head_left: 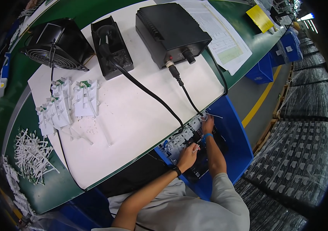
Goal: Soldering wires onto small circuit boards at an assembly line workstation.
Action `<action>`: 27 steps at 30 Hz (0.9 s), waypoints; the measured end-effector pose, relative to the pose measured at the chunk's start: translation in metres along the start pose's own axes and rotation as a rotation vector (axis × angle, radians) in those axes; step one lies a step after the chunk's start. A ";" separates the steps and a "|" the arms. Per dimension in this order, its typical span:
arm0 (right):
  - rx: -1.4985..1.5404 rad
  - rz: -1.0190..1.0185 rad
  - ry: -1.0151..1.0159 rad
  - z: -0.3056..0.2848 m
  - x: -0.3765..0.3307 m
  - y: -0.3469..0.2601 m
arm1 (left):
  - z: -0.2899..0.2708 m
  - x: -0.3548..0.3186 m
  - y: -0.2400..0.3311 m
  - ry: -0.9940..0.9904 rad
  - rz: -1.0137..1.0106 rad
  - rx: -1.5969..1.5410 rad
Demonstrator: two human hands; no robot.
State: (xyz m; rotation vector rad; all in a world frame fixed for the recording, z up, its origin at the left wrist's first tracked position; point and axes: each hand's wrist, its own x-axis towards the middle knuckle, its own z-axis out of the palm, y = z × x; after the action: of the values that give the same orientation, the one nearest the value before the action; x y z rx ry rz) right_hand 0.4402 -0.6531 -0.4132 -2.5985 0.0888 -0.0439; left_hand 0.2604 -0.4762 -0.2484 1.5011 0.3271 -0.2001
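In the head view, both hands reach down into a blue bin (236, 143) that stands at about 4 o'clock from the middle of the picture, just off the near edge of the counter (133, 115). The bin holds a jumble of white plastic parts (181, 139) and some dark pieces.

The left hand (188, 156) rests on the heap at the bin's 8 o'clock side, its fingers curled down onto the parts; whether they grip one cannot be told. A dark band sits on its wrist.

The right hand (208, 124) lies at the bin's 12 o'clock end, fingers closed around a small white part (213, 114) with thin pieces sticking out beyond the fingertips. A blue band circles its wrist.

On the white sheet of the counter, at 10 o'clock from the hands, lie several white plates with small green boards (69, 103). Farther off at 9 o'clock, on the green surface, is a loose pile of white sticks (31, 154). Along the far side stand a black fan (58, 44) at 11 o'clock, a black holder (112, 46) beside it, and a black box unit (171, 32) at 12 o'clock. Two black cables (148, 92) run from these toward the bin. Printed papers (222, 38) lie past the box at 1 o'clock.
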 end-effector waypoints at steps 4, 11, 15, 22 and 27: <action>-0.019 0.008 0.077 0.009 0.002 0.008 | 0.002 0.000 0.001 0.003 0.005 -0.015; -0.085 0.250 0.103 0.027 0.009 0.007 | -0.002 0.001 -0.003 -0.005 -0.012 -0.013; -0.118 0.088 0.476 0.044 0.015 0.042 | 0.006 0.002 0.000 -0.012 0.010 -0.036; 0.463 0.314 0.194 0.032 -0.028 0.033 | 0.002 0.001 -0.003 -0.016 0.008 -0.021; 0.411 0.191 0.369 -0.004 -0.079 0.028 | 0.002 0.000 0.001 -0.004 0.061 -0.049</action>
State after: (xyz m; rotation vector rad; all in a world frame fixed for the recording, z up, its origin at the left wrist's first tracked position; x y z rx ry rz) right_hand 0.3592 -0.6735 -0.4252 -2.1343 0.4142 -0.4263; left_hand 0.2606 -0.4782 -0.2474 1.4602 0.2811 -0.1454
